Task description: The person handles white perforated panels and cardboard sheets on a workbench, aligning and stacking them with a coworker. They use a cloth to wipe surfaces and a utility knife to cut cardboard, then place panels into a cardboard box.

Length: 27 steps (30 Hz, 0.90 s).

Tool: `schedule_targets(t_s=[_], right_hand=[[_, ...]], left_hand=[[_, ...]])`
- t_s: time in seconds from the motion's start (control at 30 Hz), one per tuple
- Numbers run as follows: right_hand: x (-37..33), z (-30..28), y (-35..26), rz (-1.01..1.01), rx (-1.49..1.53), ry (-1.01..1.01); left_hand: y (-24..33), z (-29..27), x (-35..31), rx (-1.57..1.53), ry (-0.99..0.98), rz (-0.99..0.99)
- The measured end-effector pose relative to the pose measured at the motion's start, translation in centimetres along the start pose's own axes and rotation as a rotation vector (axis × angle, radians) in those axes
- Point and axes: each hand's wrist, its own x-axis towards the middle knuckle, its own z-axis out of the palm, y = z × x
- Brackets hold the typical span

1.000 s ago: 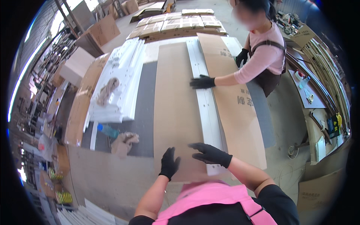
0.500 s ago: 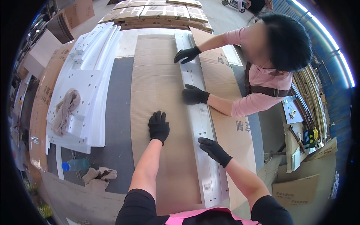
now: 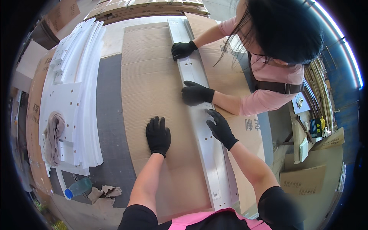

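Observation:
Black work gloves cover both of my hands. My left hand (image 3: 158, 136) lies flat, fingers outstretched, on a large brown cardboard sheet (image 3: 149, 80). On the long white boards (image 3: 209, 159), which run lengthwise over the cardboard, my right hand (image 3: 221, 129) rests near the right edge, thumb and fingers apart. Pairs of small holes show in the boards, and a small label is near their near end. Across from me, a co-worker's gloved hands (image 3: 196, 93) are on the same boards, farther along, one curled over the left edge.
At left stands a stack of white drilled panels (image 3: 74, 103) with a greyish cloth (image 3: 55, 134) on it. A bottle with a blue cap (image 3: 79, 188) and a crumpled rag (image 3: 105, 193) lie near the table's front edge. Flat cartons (image 3: 145, 5) are piled at the back.
My right hand has slid forward along the boards, toward the co-worker's nearer hand. My left hand stays flat on the cardboard. The co-worker leans farther in, and the whole view has shifted.

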Motion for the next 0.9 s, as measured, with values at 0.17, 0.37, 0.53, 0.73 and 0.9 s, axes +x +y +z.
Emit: schedule_targets(t_s=[0.17, 0.37, 0.53, 0.73, 0.9], right_hand=[[2.7, 0.4, -1.1, 0.054, 0.066, -0.063], [3.3, 0.5, -1.7, -0.023, 0.072, -0.117], [3.0, 0.9, -1.0, 0.002, -0.01, -0.117], [3.6, 0.6, -0.4, -0.045, -0.036, -0.063], [2.7, 0.4, -0.8, -0.15, -0.114, -0.053]], left_hand=[[-0.2, 0.0, -0.1, -0.059, -0.038, -0.016], [-0.2, -0.2, 0.0, -0.052, -0.009, 0.007], [-0.2, 0.0, 0.0, -0.051, 0.005, 0.003], [-0.1, 0.0, 0.0, -0.034, -0.015, -0.006], [0.0, 0.0, 0.0, -0.006, 0.009, 0.005]])
